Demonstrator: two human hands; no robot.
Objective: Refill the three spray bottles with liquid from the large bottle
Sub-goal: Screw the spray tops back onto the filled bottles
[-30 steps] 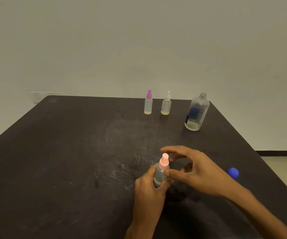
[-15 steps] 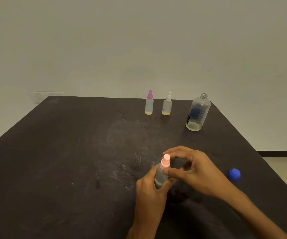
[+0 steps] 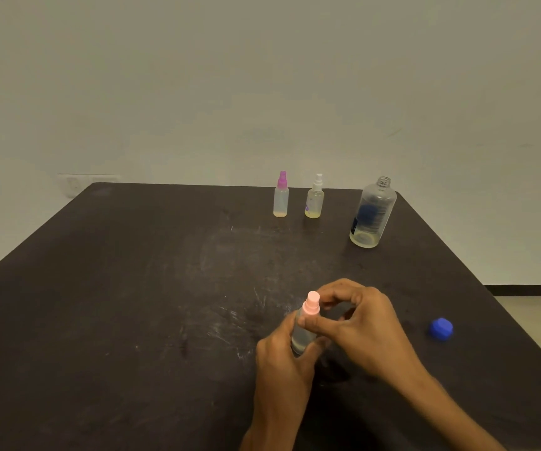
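A small clear spray bottle with a pink top (image 3: 311, 304) stands near the table's front, slightly tilted. My left hand (image 3: 283, 362) grips its body from the left. My right hand (image 3: 365, 327) pinches the pink top between thumb and fingers. At the back stand a spray bottle with a purple top (image 3: 281, 196) and one with a white top (image 3: 314, 200), each with some yellowish liquid at the bottom. To their right is the large clear bottle (image 3: 373, 216), uncapped, with a thin layer of liquid left.
A blue cap (image 3: 440, 328) lies on the dark scratched table (image 3: 132, 304) to the right of my hands, near the right edge. A pale wall rises behind the table, with a socket plate (image 3: 86, 183) at the left.
My right hand's fingers have closed in around the pink top, from spread above it to a pinch. The bottle has shifted slightly right. The other bottles have not moved.
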